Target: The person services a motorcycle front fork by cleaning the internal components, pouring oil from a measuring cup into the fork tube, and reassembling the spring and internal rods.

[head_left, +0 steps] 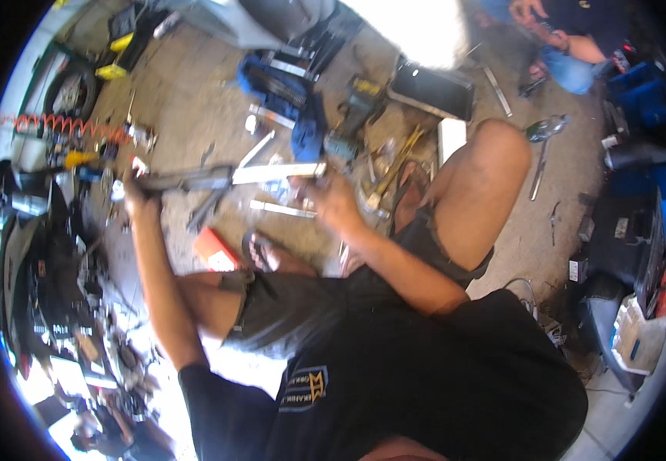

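I sit low on a concrete floor with my knees drawn up. My left hand (134, 192) is closed around the left end of a long dark metal bar (194, 180) that runs level to the right. The bar continues as a pale flat strip (279, 172). My right hand (329, 198) grips the right end of that strip, fingers curled around it. Motion blur softens both hands. Below the bar lie loose metal strips (280, 207) and my sandalled foot (262, 252).
A blue tool case (287, 96), a yellow and black power tool (360, 100) and scattered hand tools lie ahead. A motorcycle (41, 253) stands at my left. Another person (571, 38) crouches at the far right. A red box (214, 247) sits by my foot.
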Available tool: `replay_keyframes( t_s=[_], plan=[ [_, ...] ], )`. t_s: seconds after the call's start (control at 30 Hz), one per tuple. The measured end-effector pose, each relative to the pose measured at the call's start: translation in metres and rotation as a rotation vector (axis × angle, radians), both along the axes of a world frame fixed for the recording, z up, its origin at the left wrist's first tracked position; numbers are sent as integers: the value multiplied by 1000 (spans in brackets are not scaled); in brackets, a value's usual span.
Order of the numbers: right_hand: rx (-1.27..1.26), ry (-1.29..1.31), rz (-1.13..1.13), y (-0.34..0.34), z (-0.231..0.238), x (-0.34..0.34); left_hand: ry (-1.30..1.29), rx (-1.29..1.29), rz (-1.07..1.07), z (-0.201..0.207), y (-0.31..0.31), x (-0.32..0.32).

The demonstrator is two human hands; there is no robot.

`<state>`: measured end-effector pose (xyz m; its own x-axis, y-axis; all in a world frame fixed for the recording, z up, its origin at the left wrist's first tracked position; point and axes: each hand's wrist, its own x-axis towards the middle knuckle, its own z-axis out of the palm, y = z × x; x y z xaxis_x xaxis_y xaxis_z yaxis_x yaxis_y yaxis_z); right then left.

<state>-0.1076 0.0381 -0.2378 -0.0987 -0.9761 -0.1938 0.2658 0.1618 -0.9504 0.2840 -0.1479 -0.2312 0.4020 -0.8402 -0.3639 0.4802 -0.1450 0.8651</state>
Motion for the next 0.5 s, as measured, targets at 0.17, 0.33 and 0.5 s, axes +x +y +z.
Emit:
replay_keyframes(
  t_s=[0.17,0.33,0.5],
  plan=[
    [117,-409,-262,-10,-42,20,57,44,125,-133,31,40],
    [358,-460,-470,-41,-126,5,344,199,158,-290,64,-40],
    [431,-422,-425,-84,-182,23,481,454,233,-350,103,-53]
  ],
)
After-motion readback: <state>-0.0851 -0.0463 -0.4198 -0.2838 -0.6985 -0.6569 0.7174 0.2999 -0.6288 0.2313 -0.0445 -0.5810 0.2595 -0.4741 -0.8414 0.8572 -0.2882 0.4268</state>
